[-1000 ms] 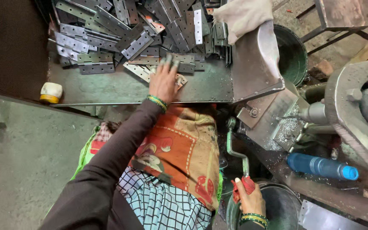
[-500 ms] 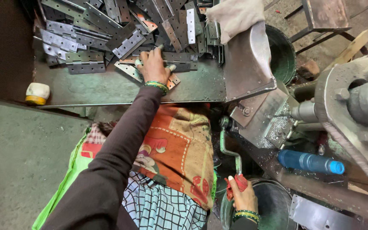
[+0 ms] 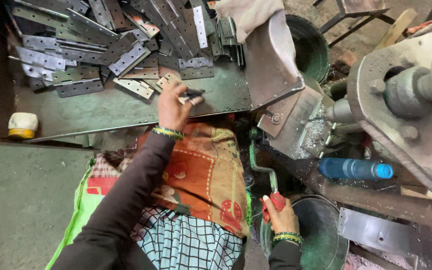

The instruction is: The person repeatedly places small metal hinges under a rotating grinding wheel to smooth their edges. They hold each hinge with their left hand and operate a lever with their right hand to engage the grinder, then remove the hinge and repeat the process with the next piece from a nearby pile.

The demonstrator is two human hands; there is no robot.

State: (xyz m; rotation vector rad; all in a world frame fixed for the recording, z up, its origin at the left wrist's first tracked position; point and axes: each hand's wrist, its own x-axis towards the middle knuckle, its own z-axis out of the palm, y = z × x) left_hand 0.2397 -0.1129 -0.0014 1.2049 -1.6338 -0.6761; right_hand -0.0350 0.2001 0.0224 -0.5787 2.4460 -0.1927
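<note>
Hinge plate lifted off the heap, lever gripped in the other hand.

We see a small dark hinge plate [image 3: 192, 93] pinched in the fingertips of our left hand [image 3: 173, 107], held just above the bare front part of the metal tray [image 3: 111, 110]; a second ago that hand lay flat and open on the plates further back, so a piece has now been picked and drawn toward us. Behind it the pile of grey hinge plates [image 3: 101, 45] spreads across the tray. Our right hand [image 3: 281, 217] stays wrapped tight around the red-wrapped grip of the green lever [image 3: 263, 167], over a dark round bucket [image 3: 316, 235]. A blue bottle [image 3: 356, 169] lies beside the machine [image 3: 406, 100], and a patterned cloth [image 3: 201, 175] covers our lap.
</note>
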